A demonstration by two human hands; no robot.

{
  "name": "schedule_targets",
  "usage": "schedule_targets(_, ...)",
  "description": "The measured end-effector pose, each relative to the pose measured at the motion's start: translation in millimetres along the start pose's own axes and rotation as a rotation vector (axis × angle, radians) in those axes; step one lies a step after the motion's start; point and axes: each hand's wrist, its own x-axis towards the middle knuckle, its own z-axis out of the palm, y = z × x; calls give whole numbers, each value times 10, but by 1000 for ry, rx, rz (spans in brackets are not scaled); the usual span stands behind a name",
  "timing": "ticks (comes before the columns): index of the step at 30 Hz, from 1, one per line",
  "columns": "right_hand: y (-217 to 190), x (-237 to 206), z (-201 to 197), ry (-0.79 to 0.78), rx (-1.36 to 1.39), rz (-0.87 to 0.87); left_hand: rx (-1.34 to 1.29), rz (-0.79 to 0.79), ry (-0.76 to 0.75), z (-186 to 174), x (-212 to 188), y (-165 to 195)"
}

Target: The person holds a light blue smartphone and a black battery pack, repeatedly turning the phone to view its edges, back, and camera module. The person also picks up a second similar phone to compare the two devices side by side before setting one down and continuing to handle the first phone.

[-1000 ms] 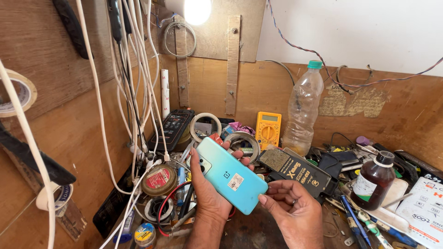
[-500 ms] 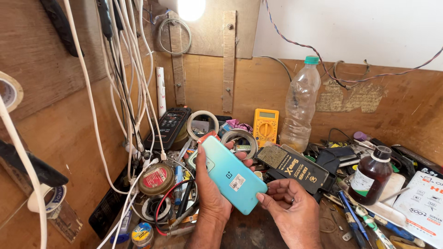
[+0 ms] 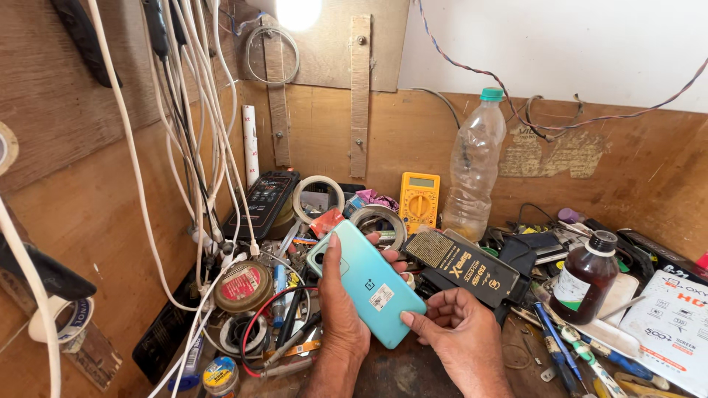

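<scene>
Head view, steeply down, close

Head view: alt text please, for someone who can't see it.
A person's left hand holds a turquoise smartphone back side up, while the right hand touches its lower end. Behind it, a cluttered wooden workbench holds a yellow multimeter, clear plastic bottle, brown bottle, tape rolls and cables.
</scene>
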Motion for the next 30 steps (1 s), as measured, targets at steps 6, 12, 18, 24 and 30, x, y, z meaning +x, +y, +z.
schedule_targets(6, 47, 55, -23, -20, 14, 15, -20, -18, -6, 6, 2, 14)
schedule_targets(12, 94, 37, -2, -49, 65, -28, -73, -35, 4, -25, 30, 7)
schedule_targets(18, 26, 8, -5, -5, 69, -69, -89, -41, -9, -26, 41, 6)
schedule_targets(24, 20, -19, -19, -10, 39, -55, -63, -38, 6, -12, 26, -1)
schedule_targets(30, -15, -19, -3, -13, 63, -79, -48, -28, -9, 17, 14, 33)
